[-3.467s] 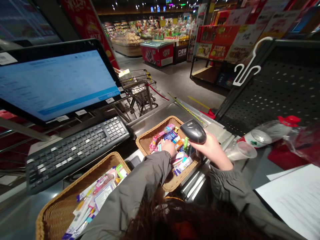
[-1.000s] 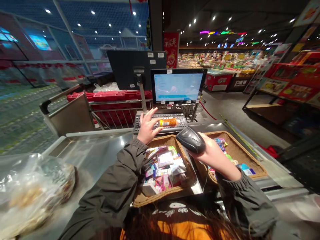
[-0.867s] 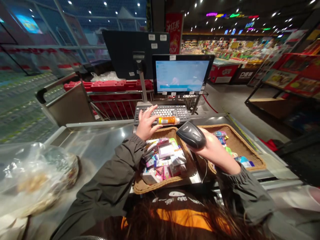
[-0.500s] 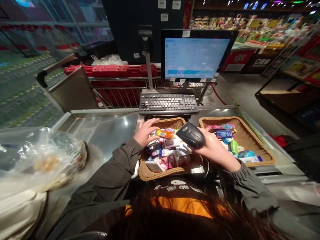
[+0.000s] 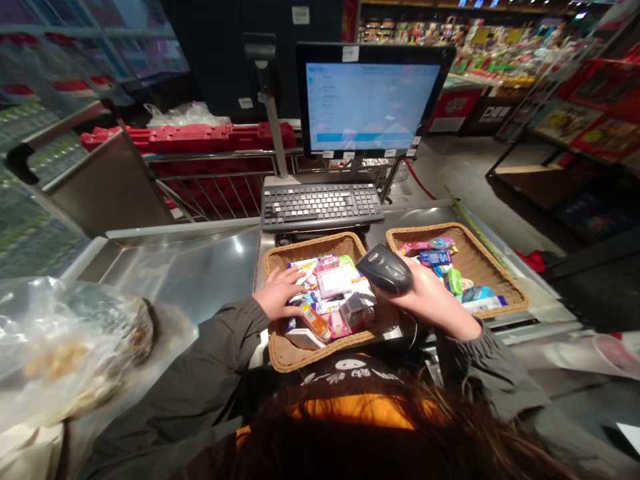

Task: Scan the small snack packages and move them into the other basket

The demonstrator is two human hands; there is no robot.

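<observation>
Supermarket aisles and red display shelving fill the background beyond a stainless steel checkout counter [image 5: 175, 257]. Seen from the head camera, a monitor [image 5: 369, 100] showing a pale blue screen stands behind a grey keyboard [image 5: 322, 207]. Two wicker baskets sit side by side on the counter, both holding small, colourful packets. The left hand [image 5: 283, 293] lies spread, palm down, on the packets [image 5: 335, 287] in the left wicker basket [image 5: 315, 245], and a small orange bottle [image 5: 315, 321] lies just beside it in that basket. The right hand [image 5: 430, 297] wraps around a black handheld barcode scanner [image 5: 384, 269], holding it above the gap between the baskets, near the right wicker basket [image 5: 480, 267]. A clear plastic bag [image 5: 65, 353] lies on the counter to the left.
</observation>
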